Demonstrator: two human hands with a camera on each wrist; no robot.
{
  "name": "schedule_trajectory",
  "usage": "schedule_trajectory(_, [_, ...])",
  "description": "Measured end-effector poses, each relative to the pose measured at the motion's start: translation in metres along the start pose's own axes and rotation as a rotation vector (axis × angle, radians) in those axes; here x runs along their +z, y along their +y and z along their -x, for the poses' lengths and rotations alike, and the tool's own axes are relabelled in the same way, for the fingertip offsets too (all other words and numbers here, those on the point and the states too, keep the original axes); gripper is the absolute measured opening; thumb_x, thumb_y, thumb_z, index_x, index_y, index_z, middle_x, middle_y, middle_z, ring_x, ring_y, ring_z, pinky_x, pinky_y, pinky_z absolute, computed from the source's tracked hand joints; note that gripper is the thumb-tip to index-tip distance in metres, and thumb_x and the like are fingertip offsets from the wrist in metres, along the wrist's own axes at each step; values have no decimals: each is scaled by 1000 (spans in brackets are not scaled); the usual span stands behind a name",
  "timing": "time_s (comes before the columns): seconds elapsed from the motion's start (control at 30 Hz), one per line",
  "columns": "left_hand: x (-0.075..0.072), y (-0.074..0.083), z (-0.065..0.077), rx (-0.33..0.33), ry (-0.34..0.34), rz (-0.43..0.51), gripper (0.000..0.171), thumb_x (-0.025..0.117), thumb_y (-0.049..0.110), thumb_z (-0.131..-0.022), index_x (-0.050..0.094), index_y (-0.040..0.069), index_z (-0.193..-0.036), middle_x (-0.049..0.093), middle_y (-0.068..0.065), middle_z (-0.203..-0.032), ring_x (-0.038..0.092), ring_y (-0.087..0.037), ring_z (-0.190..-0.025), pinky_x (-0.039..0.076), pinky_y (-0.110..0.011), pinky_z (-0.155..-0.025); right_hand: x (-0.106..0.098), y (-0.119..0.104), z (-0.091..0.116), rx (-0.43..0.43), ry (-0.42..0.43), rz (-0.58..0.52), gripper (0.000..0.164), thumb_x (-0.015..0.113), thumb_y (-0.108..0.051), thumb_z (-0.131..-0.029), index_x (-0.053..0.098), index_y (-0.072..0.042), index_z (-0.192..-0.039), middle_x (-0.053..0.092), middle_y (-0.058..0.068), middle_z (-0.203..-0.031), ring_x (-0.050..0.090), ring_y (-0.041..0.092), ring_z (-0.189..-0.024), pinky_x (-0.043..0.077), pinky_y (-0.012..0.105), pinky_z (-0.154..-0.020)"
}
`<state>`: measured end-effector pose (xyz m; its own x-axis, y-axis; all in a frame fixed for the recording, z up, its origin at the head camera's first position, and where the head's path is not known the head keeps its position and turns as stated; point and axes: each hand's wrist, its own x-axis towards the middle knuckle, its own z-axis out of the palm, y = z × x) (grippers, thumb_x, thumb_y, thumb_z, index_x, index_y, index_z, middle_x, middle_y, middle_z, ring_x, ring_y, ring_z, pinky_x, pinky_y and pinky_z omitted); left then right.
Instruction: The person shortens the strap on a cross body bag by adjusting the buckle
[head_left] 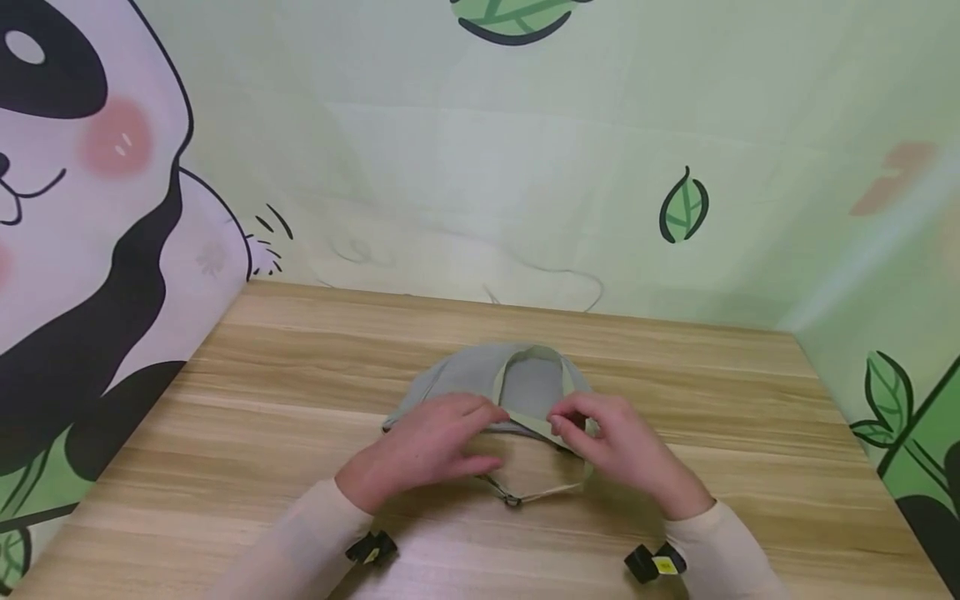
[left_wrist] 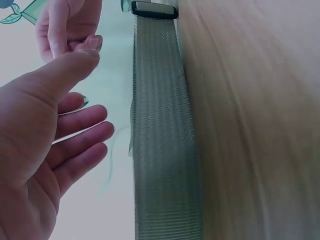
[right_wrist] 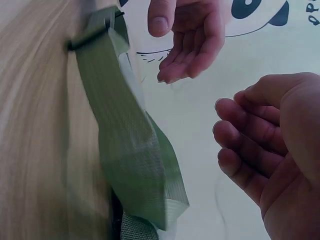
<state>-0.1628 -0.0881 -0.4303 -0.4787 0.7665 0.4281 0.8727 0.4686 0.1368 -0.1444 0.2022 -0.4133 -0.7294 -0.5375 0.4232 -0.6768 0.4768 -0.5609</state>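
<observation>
A rounded grey bag with pale green webbing lies on the table, its curved side away from me. A looped webbing strap arches over its middle. My left hand hovers over the bag's near left edge, fingers loosely extended. At the near right edge is my right hand, its fingers bent loosely with nothing visible between them. Beneath and between the hands hangs a thin strap with a dark slide buckle. In the left wrist view the webbing runs beside the left hand; in the right wrist view twisted webbing stands apart from the right hand.
The wood-grain table extends around the bag. Behind it hangs a pale green backdrop with leaf drawings, and a large panda drawing is at the left. Small black devices sit at both wrists.
</observation>
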Motion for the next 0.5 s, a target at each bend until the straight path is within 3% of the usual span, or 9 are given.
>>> schedule_trajectory(0.23, [2, 2, -2, 7, -57, 3, 43, 85, 37, -95, 72, 11, -126, 77, 0, -120, 74, -16, -110, 60, -34, -100, 3, 3, -1, -53, -17, 14, 10, 76, 3, -96, 76, -6, -100, 75, -2, -88, 64, 1, -83, 60, 27, -73])
schedule_trajectory(0.5, [0, 0, -1, -8, -47, 10, 40, 84, 34, -96, 72, 10, -125, 77, 0, -117, 74, -16, -108, 61, -34, -100, 9, 4, 7, -150, -175, 85, 4, 76, -10, -100, 75, -10, -104, 74, -5, -97, 68, 8, -90, 61, 31, -82])
